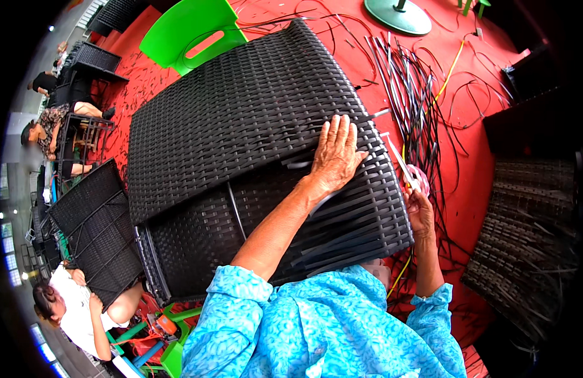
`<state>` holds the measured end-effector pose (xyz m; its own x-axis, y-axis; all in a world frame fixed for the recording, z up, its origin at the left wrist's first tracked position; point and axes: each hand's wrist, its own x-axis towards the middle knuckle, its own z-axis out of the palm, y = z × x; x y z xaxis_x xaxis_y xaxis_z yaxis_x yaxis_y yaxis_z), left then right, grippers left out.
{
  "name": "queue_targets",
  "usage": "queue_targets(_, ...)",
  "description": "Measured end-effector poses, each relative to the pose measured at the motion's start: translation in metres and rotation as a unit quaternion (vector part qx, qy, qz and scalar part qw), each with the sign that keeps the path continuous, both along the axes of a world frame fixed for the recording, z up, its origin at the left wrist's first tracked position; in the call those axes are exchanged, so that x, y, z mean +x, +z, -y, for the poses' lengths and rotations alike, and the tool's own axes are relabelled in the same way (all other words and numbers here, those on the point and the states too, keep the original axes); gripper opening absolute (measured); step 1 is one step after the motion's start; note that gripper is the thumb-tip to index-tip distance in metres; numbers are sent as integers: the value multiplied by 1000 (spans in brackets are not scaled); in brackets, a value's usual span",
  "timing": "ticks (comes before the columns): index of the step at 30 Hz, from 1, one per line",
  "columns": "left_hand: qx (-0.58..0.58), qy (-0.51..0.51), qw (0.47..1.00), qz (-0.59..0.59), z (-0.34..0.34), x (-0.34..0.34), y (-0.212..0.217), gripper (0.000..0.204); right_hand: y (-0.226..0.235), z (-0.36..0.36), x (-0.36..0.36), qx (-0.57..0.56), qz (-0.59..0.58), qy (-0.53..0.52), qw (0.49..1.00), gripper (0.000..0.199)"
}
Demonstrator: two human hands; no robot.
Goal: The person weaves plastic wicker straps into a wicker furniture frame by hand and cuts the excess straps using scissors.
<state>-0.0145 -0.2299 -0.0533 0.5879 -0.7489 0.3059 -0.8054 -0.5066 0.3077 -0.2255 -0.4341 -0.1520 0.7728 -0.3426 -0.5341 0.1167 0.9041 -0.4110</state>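
A large black woven rattan-style furniture piece (235, 104) lies tilted before me, part of its weave open over a metal bar (235, 211). My left hand (334, 154) rests flat on the weave near its right edge, fingers stretched out. Just below that hand, loose black strips (348, 236) fan out from the woven edge. Beyond the right side, my right hand (420, 211) is closed around the pink-wrapped handle of a pair of scissors (400, 162). The blades point up along the edge, close to a strip end (381, 113) sticking out. Part of the grip is hidden.
A bundle of black strips (408, 94) lies on the red floor (458, 183). A green chair (184, 38) stands at the far side, a round green base (398, 17) farther right. Another woven piece (525, 233) is at right. At left, a co-worker in white (83, 315) handles a woven panel (102, 220).
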Motion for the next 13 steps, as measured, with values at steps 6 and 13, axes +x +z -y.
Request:
queue_targets(6, 3, -3, 1000, -10, -10, 1, 7, 71, 63, -26, -2, -72, -68, 68, 993, 36)
queue_targets(13, 22, 55, 998, 4, -38, -4, 14, 73, 95, -62, -6, -371, -141, 53, 916, 65)
